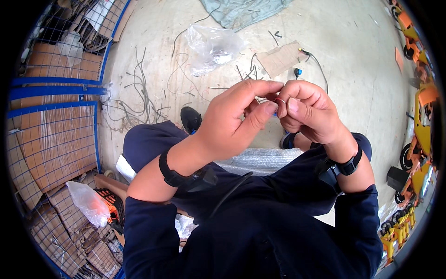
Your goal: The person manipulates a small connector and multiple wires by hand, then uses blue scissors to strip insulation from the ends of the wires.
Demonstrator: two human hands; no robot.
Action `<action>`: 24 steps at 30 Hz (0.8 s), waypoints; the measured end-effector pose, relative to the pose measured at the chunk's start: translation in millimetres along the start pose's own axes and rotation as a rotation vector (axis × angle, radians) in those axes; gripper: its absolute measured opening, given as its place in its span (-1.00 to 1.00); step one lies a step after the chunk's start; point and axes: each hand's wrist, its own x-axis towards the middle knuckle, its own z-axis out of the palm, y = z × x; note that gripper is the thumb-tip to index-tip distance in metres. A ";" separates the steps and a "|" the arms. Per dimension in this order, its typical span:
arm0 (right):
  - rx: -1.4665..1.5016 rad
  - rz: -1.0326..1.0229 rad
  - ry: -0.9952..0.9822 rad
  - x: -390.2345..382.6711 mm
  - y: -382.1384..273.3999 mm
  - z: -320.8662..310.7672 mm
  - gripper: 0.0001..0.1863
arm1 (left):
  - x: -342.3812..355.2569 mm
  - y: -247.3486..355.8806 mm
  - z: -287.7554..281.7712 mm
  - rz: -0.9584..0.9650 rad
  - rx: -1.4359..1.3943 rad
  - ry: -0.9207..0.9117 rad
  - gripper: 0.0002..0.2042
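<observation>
Both hands meet in front of me, above my bent legs. My left hand [239, 116] is closed, thumb and index finger reaching to a thin red wire [280, 99], with a small blue piece partly hidden beneath the fingertips. My right hand [306, 111] pinches the wire between thumb and index finger, its other fingers curled. What else the left fingers grip is hidden.
Loose cable offcuts [144, 83], a clear plastic bag [209, 49], cardboard [278, 58] and a pale blue sheet [244, 9] lie on the floor. Blue mesh cages of cardboard [55, 144] stand left; yellow-orange wheeled equipment [418, 121] lines the right.
</observation>
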 end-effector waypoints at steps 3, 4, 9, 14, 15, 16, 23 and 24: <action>-0.129 0.001 0.115 -2.5 -4.9 3.2 -0.84 | 2.9 -4.1 -5.3 0.165 0.263 0.066 -0.80; -0.171 0.003 0.127 -4.1 -6.6 1.5 -0.86 | 6.0 1.0 -8.8 0.236 0.356 0.083 -0.83; -0.387 0.002 0.149 -4.5 -12.3 1.0 -0.88 | 11.0 5.0 -8.4 0.428 0.567 0.205 -0.82; -0.317 0.150 0.131 -2.5 -13.2 -0.9 -0.88 | 10.5 -1.0 -11.3 0.561 0.658 0.185 -0.81; -0.263 0.164 0.132 -2.7 -13.4 0.5 -0.88 | 11.0 -1.2 -11.3 0.570 0.658 0.183 -0.81; -0.208 0.178 0.133 -2.7 -13.1 2.8 -0.88 | 11.5 -1.4 -11.3 0.579 0.658 0.180 -0.81; 0.092 0.243 0.029 -4.4 -10.7 -2.5 -0.89 | 10.9 -2.1 -11.9 0.641 0.678 0.171 -0.77; 0.058 0.231 0.052 -4.1 -10.8 -1.5 -0.89 | 10.7 -1.9 -12.3 0.643 0.681 0.167 -0.77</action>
